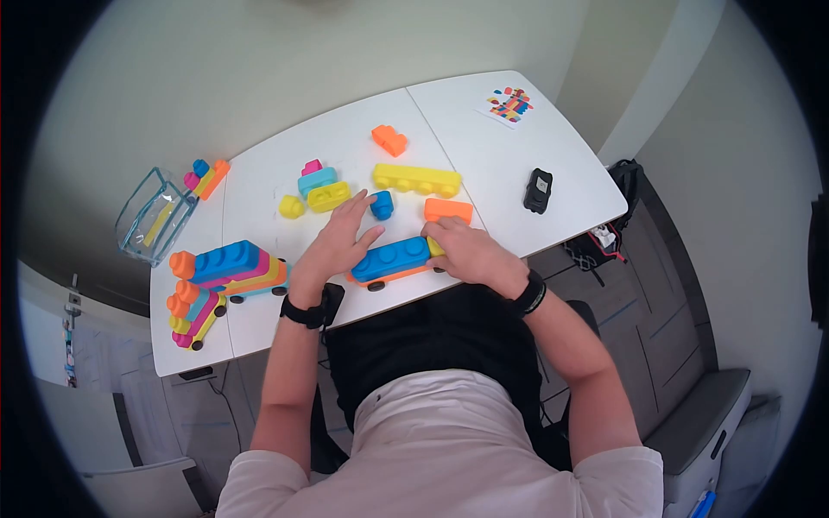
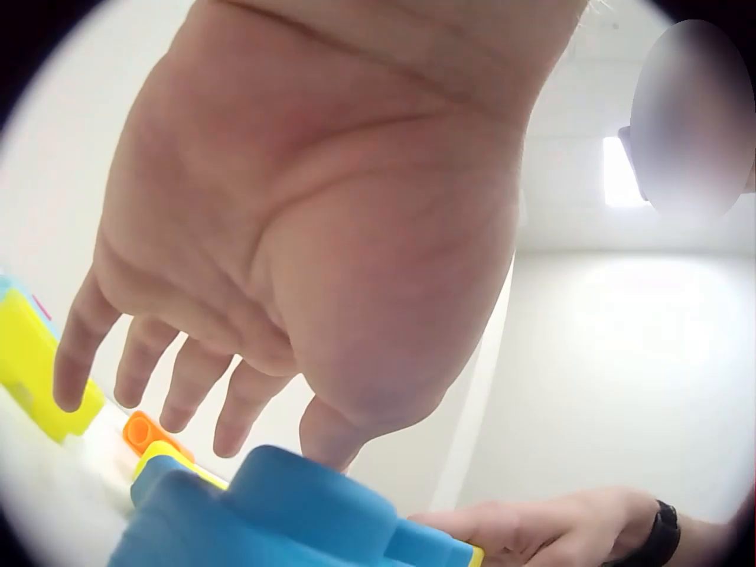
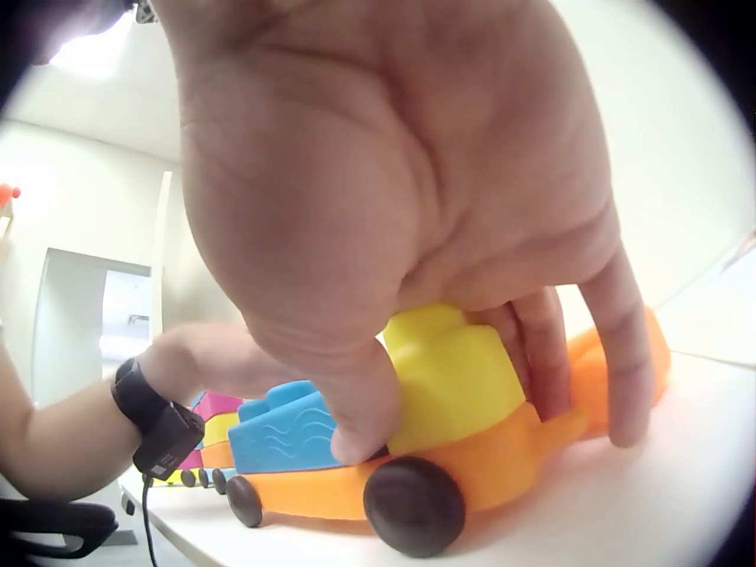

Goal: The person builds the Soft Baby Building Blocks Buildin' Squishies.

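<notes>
The long blue block (image 3: 284,435) looks to me like smooth moulded plastic, satin rather than shiny, its side worked with wavy lines. The yellow block (image 3: 458,380) next to it and the orange base (image 3: 310,494) share that smooth plastic look; the black wheels (image 3: 414,508) seem matt. Smooth white tabletop (image 1: 484,148), clear glossy plastic bag (image 1: 136,210), paper picture sheet (image 1: 509,105), matt cloth shirt (image 1: 466,440)
</notes>
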A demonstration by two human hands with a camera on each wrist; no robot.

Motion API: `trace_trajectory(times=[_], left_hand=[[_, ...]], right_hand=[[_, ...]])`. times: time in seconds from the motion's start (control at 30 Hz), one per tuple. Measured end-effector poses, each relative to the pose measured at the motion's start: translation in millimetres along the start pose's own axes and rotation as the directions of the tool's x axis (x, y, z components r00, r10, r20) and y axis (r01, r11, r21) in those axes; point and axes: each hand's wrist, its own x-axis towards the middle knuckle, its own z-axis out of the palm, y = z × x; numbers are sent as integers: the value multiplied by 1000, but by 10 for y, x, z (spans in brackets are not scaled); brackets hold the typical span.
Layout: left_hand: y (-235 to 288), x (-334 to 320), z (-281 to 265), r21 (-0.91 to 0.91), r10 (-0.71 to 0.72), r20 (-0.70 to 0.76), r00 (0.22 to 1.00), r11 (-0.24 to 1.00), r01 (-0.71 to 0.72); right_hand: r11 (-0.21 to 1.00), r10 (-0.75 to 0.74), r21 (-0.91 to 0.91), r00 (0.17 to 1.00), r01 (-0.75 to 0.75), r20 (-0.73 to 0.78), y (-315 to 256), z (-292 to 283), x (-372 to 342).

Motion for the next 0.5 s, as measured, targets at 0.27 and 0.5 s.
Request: trace_trajectory(times=[0.27, 0.5], left_hand=[[83, 174, 47, 117, -61, 160, 985, 992, 42], [263, 208, -141, 137, -65, 155, 986, 990, 44]], right_hand=[[999, 35, 17, 999, -35, -19, 65, -10, -100], [996, 89, 13, 996, -88, -29, 41, -132, -204]])
